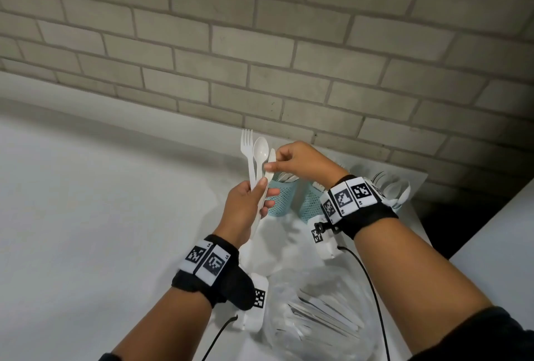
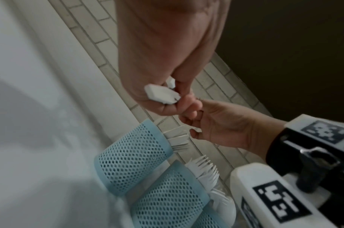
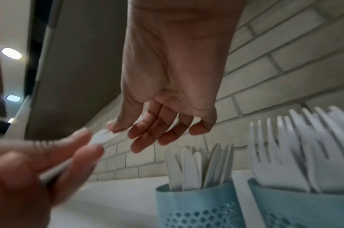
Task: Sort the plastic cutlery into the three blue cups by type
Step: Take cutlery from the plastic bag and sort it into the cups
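Note:
My left hand [image 1: 258, 191] grips a white plastic fork [image 1: 247, 144], spoon [image 1: 260, 151] and knife [image 1: 271, 165] upright by their handles; the handle ends [image 2: 161, 94] stick out under its palm. My right hand [image 1: 274, 161] pinches the knife's tip between thumb and fingers [image 3: 116, 128]. Just behind and below the hands stand the blue mesh cups: one with knives [image 1: 278, 201] [image 3: 196, 205], one with forks [image 1: 310, 204] [image 3: 303, 206]. My right wrist hides most of the third, which holds spoons [image 1: 397, 187].
A clear plastic bag [image 1: 318, 317] of loose white cutlery lies near me on the white table [image 1: 86, 216]. A brick wall [image 1: 260, 42] rises right behind the cups. A dark gap [image 1: 462, 216] runs past the table's right edge.

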The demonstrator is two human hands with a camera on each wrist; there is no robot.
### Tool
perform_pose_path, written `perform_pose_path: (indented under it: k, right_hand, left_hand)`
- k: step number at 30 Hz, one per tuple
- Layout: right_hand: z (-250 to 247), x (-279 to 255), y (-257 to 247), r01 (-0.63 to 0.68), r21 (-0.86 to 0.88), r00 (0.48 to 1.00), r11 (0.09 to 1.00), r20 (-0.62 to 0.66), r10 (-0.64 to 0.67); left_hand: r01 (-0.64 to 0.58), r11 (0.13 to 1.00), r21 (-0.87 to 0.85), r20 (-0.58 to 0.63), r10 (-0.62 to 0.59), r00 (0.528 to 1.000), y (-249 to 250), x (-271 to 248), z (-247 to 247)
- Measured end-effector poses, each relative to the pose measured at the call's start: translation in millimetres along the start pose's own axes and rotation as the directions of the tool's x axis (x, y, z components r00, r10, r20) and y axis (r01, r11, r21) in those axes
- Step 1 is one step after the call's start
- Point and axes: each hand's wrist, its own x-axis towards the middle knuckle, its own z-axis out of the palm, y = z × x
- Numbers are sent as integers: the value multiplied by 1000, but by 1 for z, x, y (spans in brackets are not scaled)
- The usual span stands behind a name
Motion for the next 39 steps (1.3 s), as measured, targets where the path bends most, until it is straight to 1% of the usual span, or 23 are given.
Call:
perform_pose_path:
  k: [2, 3, 4, 5, 7, 8, 9, 10, 12, 13, 14, 15, 16, 18, 21, 24, 27, 30, 33, 35, 36, 37, 39]
  right_hand:
    - [-5, 0, -1, -8, 108, 998, 994, -57, 15]
    - [-8, 2, -1, -2, 163, 987, 987, -159, 28]
    - [-12, 4, 0, 21, 230, 952, 973, -303, 51]
    - [-16, 6, 2, 66, 301, 881, 951, -465, 86]
    - [-23, 7, 5, 203, 376, 683, 904, -716, 145]
    - [-23, 8, 9, 219, 345, 614, 913, -775, 146]
    - [-21, 9, 13, 179, 286, 595, 941, -794, 128]
    - [-16, 10, 16, 96, 216, 621, 972, -776, 111]
    - [-1, 14, 25, -103, 16, 764, 995, -639, 90]
    - [6, 15, 29, -196, -134, 842, 971, -531, 96]
    - [12, 16, 31, -250, -290, 897, 924, -428, 109]
    - [17, 17, 32, -270, -401, 925, 875, -359, 120]
    - [19, 17, 31, -273, -450, 935, 850, -331, 126]
    - [17, 15, 24, -259, -404, 922, 878, -374, 100]
    - [14, 9, 12, -113, -235, 875, 966, -484, -15]
    - [16, -4, 2, 12, -48, 916, 999, -399, -30]
    - [22, -20, -1, 40, -45, 934, 998, -352, -53]
    - [18, -29, 7, 27, 96, 927, 995, -375, 11]
    - [5, -42, 21, 8, 140, 910, 990, -412, 51]
    - [-12, -53, 30, -10, 166, 870, 986, -484, 90]
    - [-22, -60, 35, -23, 180, 834, 983, -539, 119]
    - [-34, -67, 40, -29, 188, 779, 982, -611, 140]
    - [-59, -83, 49, -25, 137, 616, 990, -778, 124]
  left_hand:
    - [13, 999, -35, -3, -13, 1000, -2, 2, 1]
    - [20, 998, -59, -11, -20, 1000, -2, 3, 0]
    - [27, 996, -83, -21, -29, 999, -3, 3, -1]
    - [34, 995, -99, -32, -37, 999, -4, 4, -3]
    - [44, 994, -97, -54, -49, 997, -5, 4, -6]
    - [48, 995, -84, -60, -53, 997, -6, 4, -8]
    - [52, 997, -64, -65, -57, 996, -7, 5, -9]
    - [55, 998, -37, -66, -57, 996, -8, 5, -9]
    - [54, 998, 17, -54, -53, 997, -11, 6, -8]
    - [58, 998, 36, -43, -56, 997, -11, 5, -7]
    - [64, 997, 50, -29, -62, 998, -11, 4, -7]
    - [70, 996, 60, -11, -69, 998, -11, 3, -6]
    - [77, 995, 66, 8, -78, 997, -11, 2, -6]
    - [100, 993, 61, 27, -102, 994, -10, 1, -6]
    - [102, 994, 47, 48, -104, 993, -10, 1, -7]
    - [69, 997, 36, 92, -72, 993, -9, -1, -3]
    - [67, 997, 26, 131, -70, 989, -9, -6, 4]
    - [83, 995, 62, 164, -92, 982, -11, -11, 10]
    - [99, 985, 144, 213, -129, 969, -12, -16, 17]
    - [102, 974, 202, 249, -152, 956, -13, -19, 21]
    - [101, 969, 227, 265, -161, 951, -14, -19, 23]
    - [97, 963, 252, 282, -169, 945, -15, -20, 25]
    - [79, 952, 297, 315, -176, 933, -17, -22, 30]
